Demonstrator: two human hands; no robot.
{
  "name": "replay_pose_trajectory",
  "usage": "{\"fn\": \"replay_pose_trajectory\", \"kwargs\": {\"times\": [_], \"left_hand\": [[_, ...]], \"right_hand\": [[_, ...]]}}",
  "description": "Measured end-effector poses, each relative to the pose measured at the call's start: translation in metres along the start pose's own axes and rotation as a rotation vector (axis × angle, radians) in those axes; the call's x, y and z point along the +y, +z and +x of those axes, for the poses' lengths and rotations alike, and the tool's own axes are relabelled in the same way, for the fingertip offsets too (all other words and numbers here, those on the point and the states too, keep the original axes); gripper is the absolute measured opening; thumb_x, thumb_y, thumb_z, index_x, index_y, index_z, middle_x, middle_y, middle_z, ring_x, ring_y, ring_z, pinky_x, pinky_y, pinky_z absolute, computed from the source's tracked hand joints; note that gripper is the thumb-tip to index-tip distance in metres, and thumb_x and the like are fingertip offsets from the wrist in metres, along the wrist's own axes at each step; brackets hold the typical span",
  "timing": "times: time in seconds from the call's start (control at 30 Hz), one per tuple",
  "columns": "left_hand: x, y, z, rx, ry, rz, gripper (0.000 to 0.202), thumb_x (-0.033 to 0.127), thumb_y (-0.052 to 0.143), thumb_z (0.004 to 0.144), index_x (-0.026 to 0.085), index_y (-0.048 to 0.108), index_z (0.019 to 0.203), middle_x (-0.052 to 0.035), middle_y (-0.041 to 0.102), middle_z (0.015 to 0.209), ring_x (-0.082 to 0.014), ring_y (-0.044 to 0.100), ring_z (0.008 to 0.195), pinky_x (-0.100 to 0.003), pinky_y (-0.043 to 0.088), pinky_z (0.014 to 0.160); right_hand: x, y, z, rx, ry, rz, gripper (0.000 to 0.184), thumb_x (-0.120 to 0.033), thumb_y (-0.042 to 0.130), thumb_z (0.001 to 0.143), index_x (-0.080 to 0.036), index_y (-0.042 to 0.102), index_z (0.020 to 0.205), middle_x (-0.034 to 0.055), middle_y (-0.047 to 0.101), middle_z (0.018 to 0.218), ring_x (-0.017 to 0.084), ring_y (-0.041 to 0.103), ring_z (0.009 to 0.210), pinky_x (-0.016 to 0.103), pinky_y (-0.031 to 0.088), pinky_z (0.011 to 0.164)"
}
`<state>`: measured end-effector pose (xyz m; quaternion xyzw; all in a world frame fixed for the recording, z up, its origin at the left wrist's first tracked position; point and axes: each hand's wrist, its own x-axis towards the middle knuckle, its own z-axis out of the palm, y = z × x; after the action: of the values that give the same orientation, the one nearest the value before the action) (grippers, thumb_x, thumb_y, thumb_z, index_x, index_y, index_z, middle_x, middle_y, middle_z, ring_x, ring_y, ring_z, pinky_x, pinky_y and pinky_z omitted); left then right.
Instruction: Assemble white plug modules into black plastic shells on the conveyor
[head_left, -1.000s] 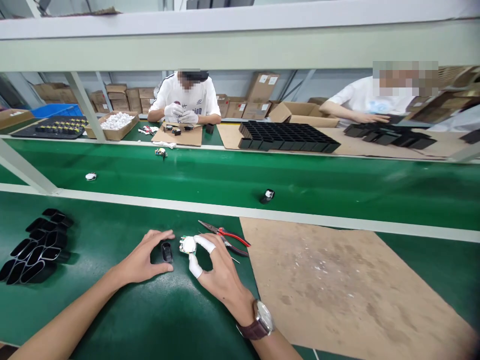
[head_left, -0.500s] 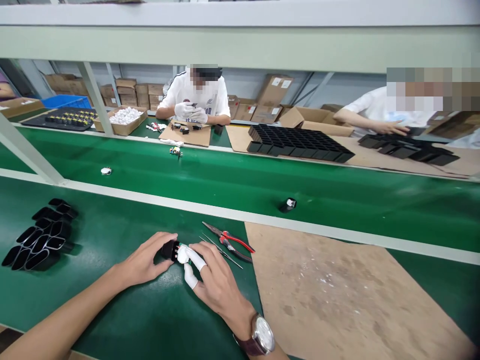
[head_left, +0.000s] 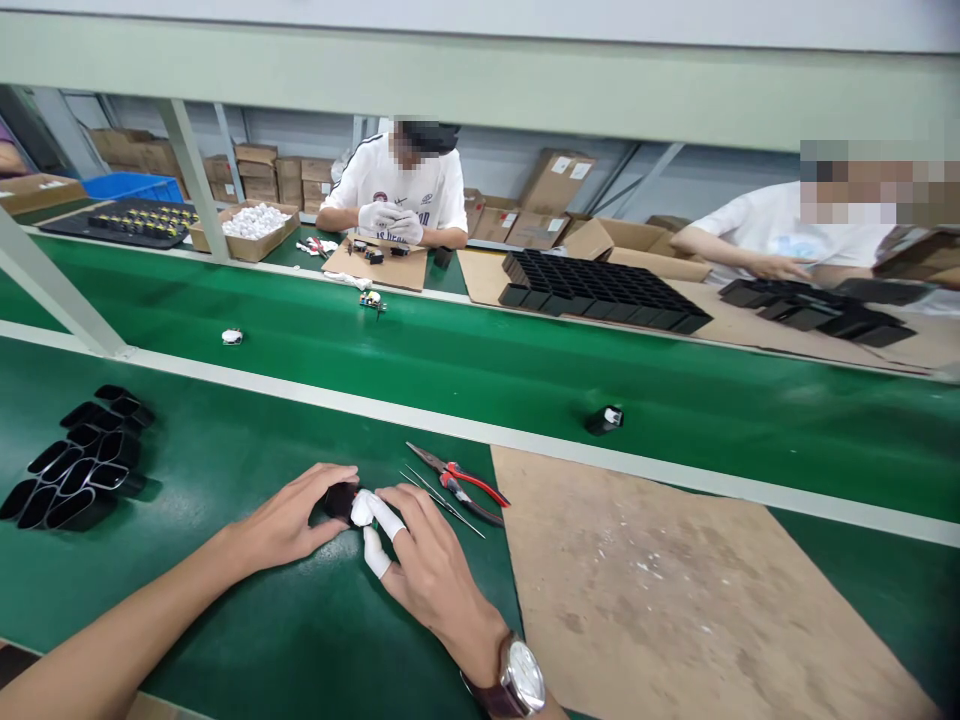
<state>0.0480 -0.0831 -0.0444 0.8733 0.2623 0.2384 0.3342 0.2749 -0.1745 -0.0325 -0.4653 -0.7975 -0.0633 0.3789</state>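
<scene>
My left hand (head_left: 289,522) is closed around a black plastic housing (head_left: 340,500), thumb below and fingers above. In my right hand (head_left: 431,555), with white finger cots on thumb and index finger, is a small part with a white top (head_left: 363,508). The part sits at the housing's right-hand open end, partly in it as far as I can see; my fingers hide its underside. Just beyond my right hand lie tweezers (head_left: 444,502) and red-handled pliers (head_left: 459,480) on the green bench.
Several empty black housings (head_left: 75,465) stand at left. A stained cardboard sheet (head_left: 675,590) covers the bench at right. On the green belt (head_left: 480,365) lie a filled housing (head_left: 606,420) and two small assemblies. Two co-workers sit across, near a black housing array (head_left: 600,290).
The white-topped part has moved slightly left, closer into the housing, and less of its pins shows. The items on the belt have shifted to the right.
</scene>
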Motion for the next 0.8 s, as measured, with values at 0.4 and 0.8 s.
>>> {"fn": "replay_pose_trajectory", "kwargs": {"times": [0.4,0.8], "left_hand": [[-0.006,0.006,-0.001,-0.006,0.004,-0.038,0.055,0.03,0.068,0.102,0.032,0.043,0.152,-0.0092,0.065,0.142,-0.0252,0.064,0.133,-0.046,0.054,0.114],[-0.009,0.007,-0.001,-0.002,-0.014,-0.025,0.056,0.029,0.068,0.102,0.032,0.044,0.152,-0.0087,0.066,0.141,-0.0245,0.065,0.133,-0.045,0.055,0.113]], "right_hand": [[0.002,-0.005,-0.001,-0.034,0.051,0.094,0.035,-0.006,0.06,0.094,-0.019,0.058,0.126,0.0144,0.066,0.121,0.03,0.062,0.111,0.049,0.064,0.089],[0.004,-0.007,0.0,-0.012,0.034,0.096,0.037,-0.005,0.063,0.092,-0.018,0.058,0.126,0.0148,0.067,0.119,0.029,0.063,0.11,0.048,0.064,0.09]]}}
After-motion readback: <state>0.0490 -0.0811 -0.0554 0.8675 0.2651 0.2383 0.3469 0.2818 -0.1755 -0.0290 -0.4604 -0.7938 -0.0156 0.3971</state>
